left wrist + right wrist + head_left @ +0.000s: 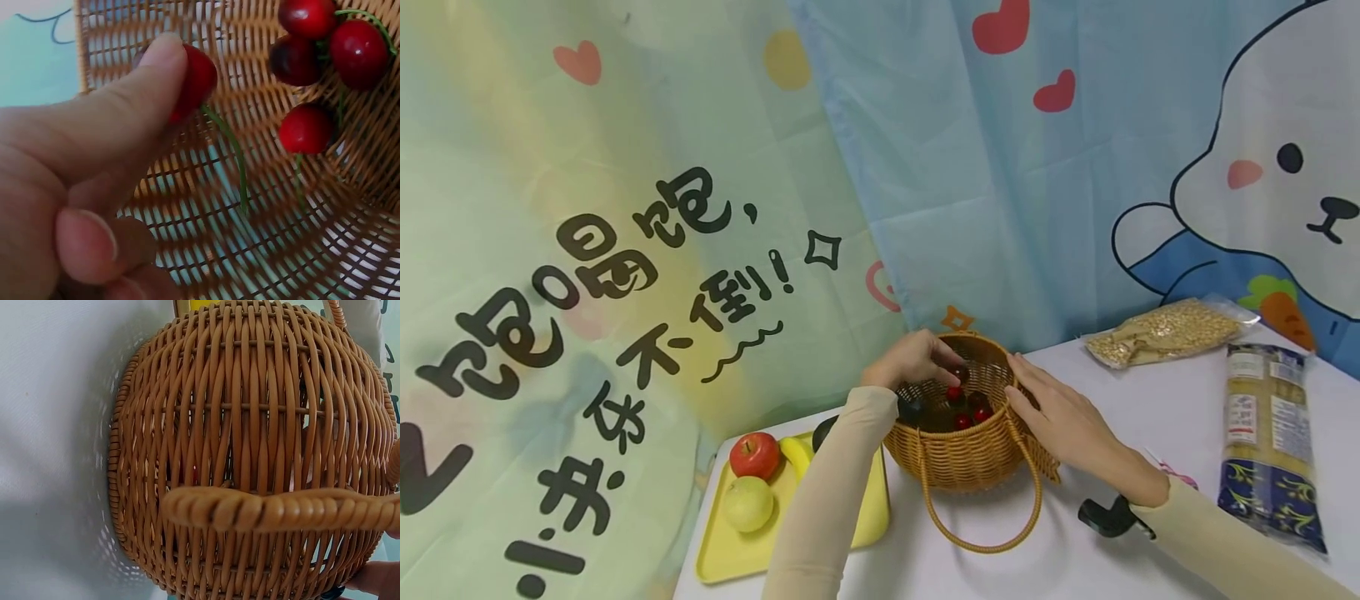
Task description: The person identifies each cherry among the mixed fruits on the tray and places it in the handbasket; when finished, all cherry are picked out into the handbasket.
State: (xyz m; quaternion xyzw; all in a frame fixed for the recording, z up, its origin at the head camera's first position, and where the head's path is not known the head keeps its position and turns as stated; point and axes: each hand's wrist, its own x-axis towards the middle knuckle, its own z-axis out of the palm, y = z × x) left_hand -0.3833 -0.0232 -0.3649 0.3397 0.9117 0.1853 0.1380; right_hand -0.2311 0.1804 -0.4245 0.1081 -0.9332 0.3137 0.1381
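A brown wicker basket (964, 460) stands on the white table, its looped handle hanging down in front. Inside its mouth my left hand (916, 360) pinches a red cherry (201, 76) between thumb and fingers; a green stem hangs from the fruit. Several other cherries (359, 55) lie in the basket, away from the left fingers. On the basket's right side my right hand (1067, 417) rests against the rim, fingers mostly straight. In the right wrist view only its fingertips (374, 579) show at the lower corner, and the wicker hides most of the contents.
Left of the basket is a yellow tray (711, 567) with a red apple (755, 456), a pale green round fruit (748, 504) and a banana (797, 454). To the right lie a bag of pale kernels (1172, 333) and a tall blue-and-gold packet (1270, 442). A printed curtain (925, 167) hangs behind.
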